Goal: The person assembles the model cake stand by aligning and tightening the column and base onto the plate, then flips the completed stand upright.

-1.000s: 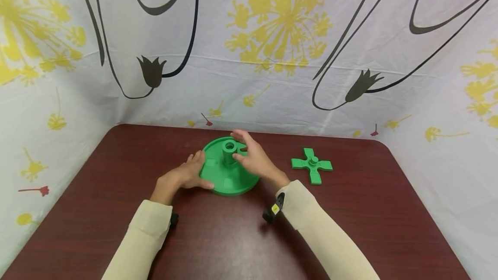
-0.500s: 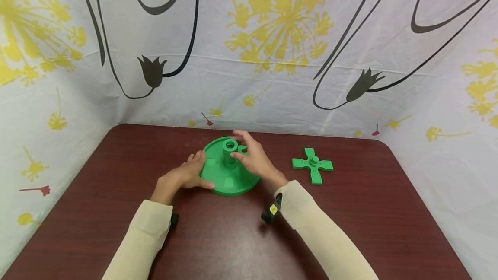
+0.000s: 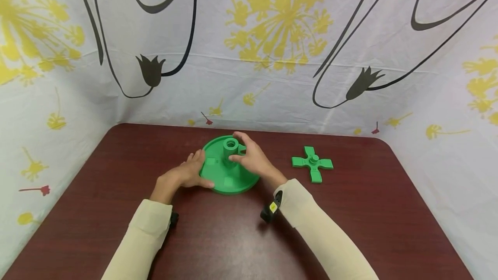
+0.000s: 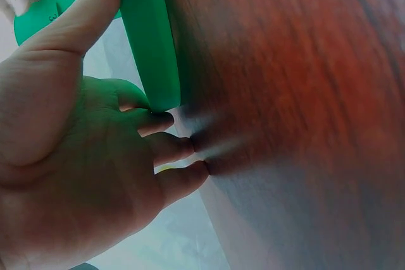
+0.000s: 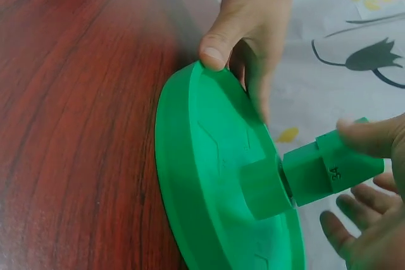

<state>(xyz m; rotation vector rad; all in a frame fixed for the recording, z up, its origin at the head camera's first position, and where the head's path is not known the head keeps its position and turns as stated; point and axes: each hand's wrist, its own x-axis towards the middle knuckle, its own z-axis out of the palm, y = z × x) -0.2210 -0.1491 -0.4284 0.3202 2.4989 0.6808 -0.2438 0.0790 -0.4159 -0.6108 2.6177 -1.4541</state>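
A green round base [image 3: 235, 187] with a raised rim lies on the table. From its middle rises a short column [image 5: 262, 188], topped by a green collar piece [image 3: 227, 149] with a round hole in its upper end. My left hand [image 3: 187, 173] holds the base at its left rim, thumb over the near edge and fingers along the far side. My right hand [image 3: 253, 159] grips the collar, its thumb [image 5: 367, 137] against the side marked with small figures. Several other fingers are spread beyond the collar. A green four-armed cross [image 3: 313, 164] with a central peg lies to the right.
The dark red-brown table [image 3: 218, 245] has a rounded back edge near a white patterned cloth [image 3: 186, 107], which also hangs at both sides. A black wrist camera [image 3: 268, 214] sits under my right forearm.
My right thumb has shifted slightly left against the collar, and the right hand has turned a little. The left hand, base and cross stay in place.
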